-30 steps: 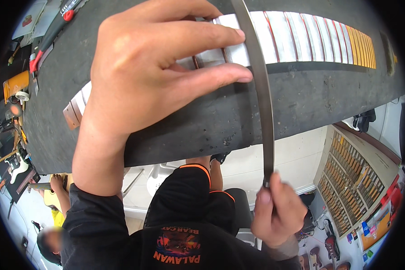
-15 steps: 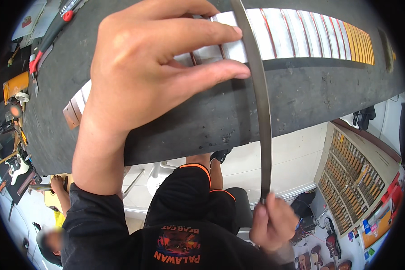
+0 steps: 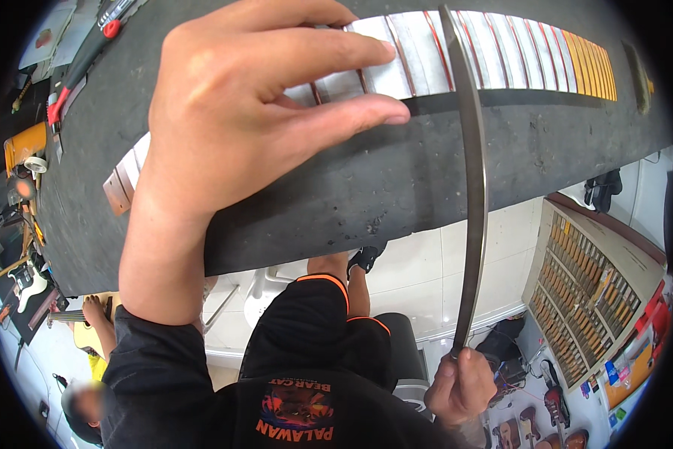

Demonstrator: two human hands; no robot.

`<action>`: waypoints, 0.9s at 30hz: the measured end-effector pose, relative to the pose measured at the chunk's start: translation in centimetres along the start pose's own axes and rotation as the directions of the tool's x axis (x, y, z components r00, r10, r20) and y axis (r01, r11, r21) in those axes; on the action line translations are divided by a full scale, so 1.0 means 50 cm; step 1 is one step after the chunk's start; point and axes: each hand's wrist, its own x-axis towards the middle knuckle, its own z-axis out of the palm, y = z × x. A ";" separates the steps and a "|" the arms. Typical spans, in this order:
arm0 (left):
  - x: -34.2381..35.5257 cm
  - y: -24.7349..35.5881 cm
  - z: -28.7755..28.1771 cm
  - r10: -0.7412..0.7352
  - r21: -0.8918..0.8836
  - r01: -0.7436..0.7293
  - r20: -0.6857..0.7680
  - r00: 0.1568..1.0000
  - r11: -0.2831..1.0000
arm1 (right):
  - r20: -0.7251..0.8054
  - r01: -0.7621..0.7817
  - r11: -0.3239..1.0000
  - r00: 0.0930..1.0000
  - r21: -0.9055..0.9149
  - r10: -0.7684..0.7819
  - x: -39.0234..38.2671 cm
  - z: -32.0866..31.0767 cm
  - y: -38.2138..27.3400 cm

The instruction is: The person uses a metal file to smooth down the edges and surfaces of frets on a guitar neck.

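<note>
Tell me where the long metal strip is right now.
In the head view the long metal strip stands right of centre, its lower end held by the right hand, its upper part crossing the taped fretboard beside the left hand.

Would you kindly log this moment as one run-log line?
left hand: pressing taped fretboard on dark mat | right hand: gripping metal straightedge end, laid across frets

Premises: instrument repair workshop, as I see it.
I note a dark workbench (image 3: 396,187), a fretted neck (image 3: 501,52), electric guitars (image 3: 26,280) and small-parts drawers (image 3: 583,292).
</note>
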 end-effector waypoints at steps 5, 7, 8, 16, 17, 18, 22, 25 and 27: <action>-0.002 -0.002 0.004 0.008 0.012 -0.008 -0.003 1.000 1.000 | 0.056 0.041 0.999 0.998 -0.011 -0.040 0.005 0.002 -0.012; -0.001 -0.005 0.001 0.024 -0.011 -0.024 -0.005 1.000 1.000 | 0.063 0.046 0.999 0.997 -0.004 -0.045 0.001 0.005 -0.016; -0.002 -0.004 0.002 0.023 -0.013 -0.023 -0.005 1.000 1.000 | 0.069 0.037 0.999 0.997 -0.006 -0.036 -0.003 0.005 -0.018; -0.005 -0.005 0.002 0.001 -0.022 -0.001 0.001 1.000 1.000 | 0.056 -0.018 0.998 0.998 -0.063 0.021 -0.031 0.012 -0.035; -0.005 -0.005 0.002 0.001 -0.022 -0.001 0.001 1.000 1.000 | 0.056 -0.010 0.998 0.998 -0.064 0.013 -0.033 0.013 -0.035; -0.004 -0.004 0.002 0.006 -0.010 -0.006 -0.001 1.000 1.000 | 0.056 -0.002 0.998 0.998 -0.064 0.005 -0.034 0.013 -0.034; -0.001 -0.003 0.002 0.014 -0.007 -0.014 -0.004 1.000 1.000 | 0.071 0.012 1.000 0.997 -0.005 -0.012 0.018 0.020 -0.029; -0.003 -0.003 0.003 0.013 -0.001 -0.013 -0.008 1.000 1.000 | -0.030 0.126 0.992 0.992 0.018 -0.126 0.124 0.053 -0.025; -0.005 0.000 0.002 -0.019 -0.009 0.019 0.001 1.000 1.000 | -0.035 0.145 0.989 0.989 0.019 -0.144 0.190 0.073 -0.034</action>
